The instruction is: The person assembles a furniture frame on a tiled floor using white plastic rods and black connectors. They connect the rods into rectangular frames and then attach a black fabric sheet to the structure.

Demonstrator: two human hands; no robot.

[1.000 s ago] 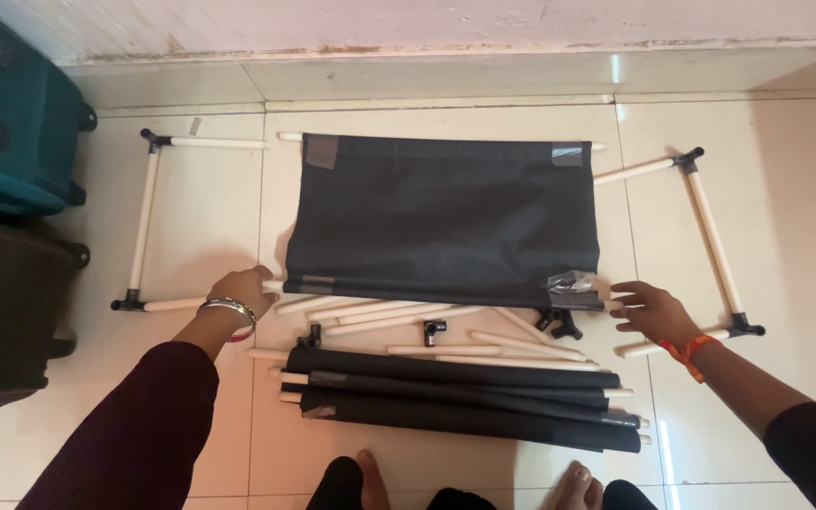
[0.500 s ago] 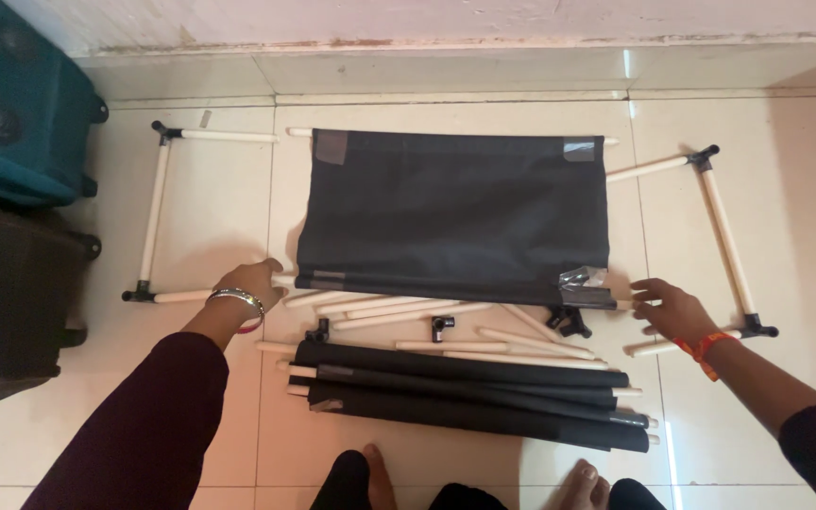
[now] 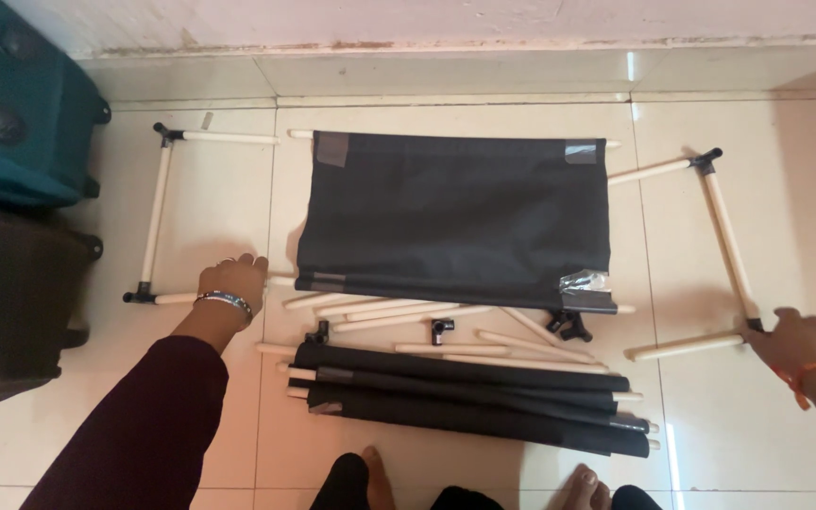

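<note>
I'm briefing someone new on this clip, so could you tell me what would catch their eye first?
A dark fabric panel lies spread flat on the tiled floor in the middle, with pale rods sticking out at its corners. The left hand rests on a rod at the panel's lower left, and the right hand grips the corner of a U-shaped rod frame at the far right. Near the feet lies a bundle of rolled dark fabric, with loose rods and black connectors behind it.

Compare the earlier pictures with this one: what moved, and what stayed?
The right hand moved outward to the right frame's lower corner, and that frame swung away from the black fabric panel. The left hand stayed on the left frame; loose rods unchanged.
</note>
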